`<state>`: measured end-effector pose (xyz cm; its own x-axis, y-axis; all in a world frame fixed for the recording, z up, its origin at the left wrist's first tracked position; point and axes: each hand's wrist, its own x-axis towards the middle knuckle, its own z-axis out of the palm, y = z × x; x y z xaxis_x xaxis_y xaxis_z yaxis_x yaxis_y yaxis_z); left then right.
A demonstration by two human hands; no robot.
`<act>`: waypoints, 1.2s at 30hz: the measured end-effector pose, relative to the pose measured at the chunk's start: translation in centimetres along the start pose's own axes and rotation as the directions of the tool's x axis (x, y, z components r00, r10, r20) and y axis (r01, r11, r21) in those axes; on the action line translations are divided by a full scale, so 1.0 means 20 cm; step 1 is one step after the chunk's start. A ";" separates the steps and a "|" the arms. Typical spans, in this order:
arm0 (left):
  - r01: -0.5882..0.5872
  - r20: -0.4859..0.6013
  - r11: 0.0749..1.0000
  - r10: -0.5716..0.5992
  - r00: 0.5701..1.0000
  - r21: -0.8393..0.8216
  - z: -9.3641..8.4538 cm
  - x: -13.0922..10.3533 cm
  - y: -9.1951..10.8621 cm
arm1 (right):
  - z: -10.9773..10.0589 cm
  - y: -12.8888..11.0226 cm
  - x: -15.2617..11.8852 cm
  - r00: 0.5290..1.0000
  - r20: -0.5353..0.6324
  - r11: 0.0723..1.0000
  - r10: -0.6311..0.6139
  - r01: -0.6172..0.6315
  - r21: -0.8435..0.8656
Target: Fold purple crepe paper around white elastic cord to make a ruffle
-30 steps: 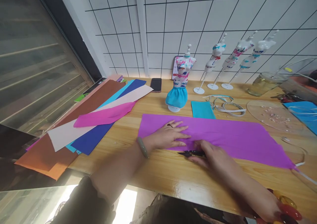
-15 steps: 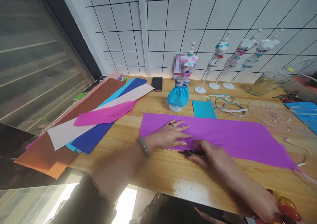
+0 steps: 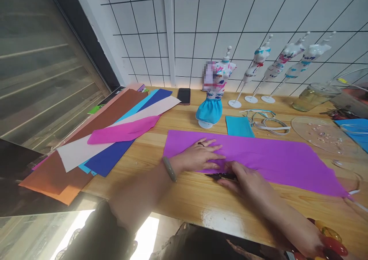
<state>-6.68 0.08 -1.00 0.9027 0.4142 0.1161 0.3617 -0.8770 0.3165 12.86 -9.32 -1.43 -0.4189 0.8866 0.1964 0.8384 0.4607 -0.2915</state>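
Note:
A long purple cloth strip lies across the wooden table in front of me. My left hand rests flat on its left part, fingers spread, pressing it down. At the cloth's near edge, my right hand is closed around black scissors, which lie low with their pointed tip to the left, just below my left hand. The handles are mostly hidden in my fingers, and whether the blades are parted I cannot tell. Behind the cloth stands a small dress form wearing a gathered blue skirt.
Coloured fabric sheets are piled at the left. A phone, a turquoise cloth piece and coiled ribbons lie behind the strip. More dress forms stand at the back right, near a glass jar and a clear round tray.
The whole view has shifted slightly, with things appearing a little farther right. Both hands keep nearly the same places on the cloth, and the scissors stay in my right hand.

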 end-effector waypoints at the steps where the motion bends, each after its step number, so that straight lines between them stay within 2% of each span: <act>1: 0.004 0.004 1.000 -0.004 1.000 0.006 0.00 0.00 0.00 | 0.00 0.00 0.00 1.000 0.003 1.000 0.001 -0.001 0.003; 8: 0.012 0.025 1.000 -0.012 1.000 0.017 -0.01 0.00 0.01 | 0.00 0.02 -0.02 1.000 -0.002 1.000 -0.003 0.002 -0.007; 16: 0.007 0.015 1.000 -0.007 1.000 0.001 -0.01 0.00 0.01 | 0.01 -0.02 0.01 0.999 -0.024 1.000 -0.026 0.025 -0.014; 23: 0.006 0.020 1.000 -0.006 1.000 -0.008 -0.02 0.00 0.01 | 0.00 -0.03 0.01 1.000 0.000 1.000 -0.022 0.022 -0.016; 29: 0.009 0.020 1.000 -0.009 1.000 -0.004 -0.01 0.00 0.01 | -0.01 -0.04 0.00 0.999 0.018 0.999 0.032 -0.032 0.008; 36: 0.006 0.011 1.000 -0.006 1.000 0.001 -0.01 -0.01 0.00 | 0.00 -0.04 0.01 0.999 0.040 0.999 0.003 -0.002 -0.037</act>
<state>-6.81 0.00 -0.90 0.9029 0.4171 0.1039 0.3675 -0.8745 0.3166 12.01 -9.57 -1.18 -0.4298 0.8891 0.1574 0.8514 0.4572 -0.2570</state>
